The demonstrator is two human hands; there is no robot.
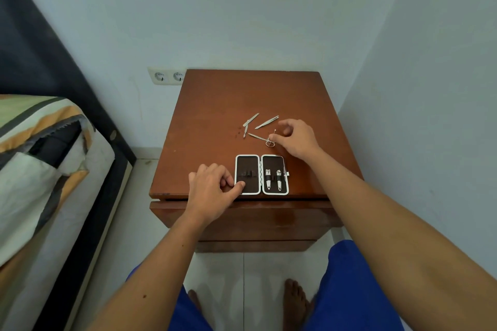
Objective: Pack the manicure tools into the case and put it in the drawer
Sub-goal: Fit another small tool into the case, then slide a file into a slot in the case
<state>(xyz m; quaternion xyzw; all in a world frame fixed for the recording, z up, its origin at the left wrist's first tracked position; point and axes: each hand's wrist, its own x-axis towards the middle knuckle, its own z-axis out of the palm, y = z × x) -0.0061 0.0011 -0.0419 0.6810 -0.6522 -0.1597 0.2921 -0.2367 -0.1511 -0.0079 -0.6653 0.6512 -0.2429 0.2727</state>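
Observation:
An open manicure case [261, 174] with a white rim and dark lining lies flat near the front edge of the brown nightstand [215, 105]. Its right half holds two nail clippers [273, 178]; the left half shows bare elastic loops. My left hand [212, 191] presses the case's left edge with the thumb. Behind the case lie small scissors [262, 138], tweezers [267, 122] and a thin metal file [250, 119]. My right hand [295, 140] pinches the scissors at their handle rings, still on the wood.
The nightstand's drawer front [255, 220] below the top is closed. A bed with a striped cover [40, 158] stands at the left. A double wall socket [166, 76] sits behind the stand. Walls close in at the back and right. My bare feet stand on white tiles.

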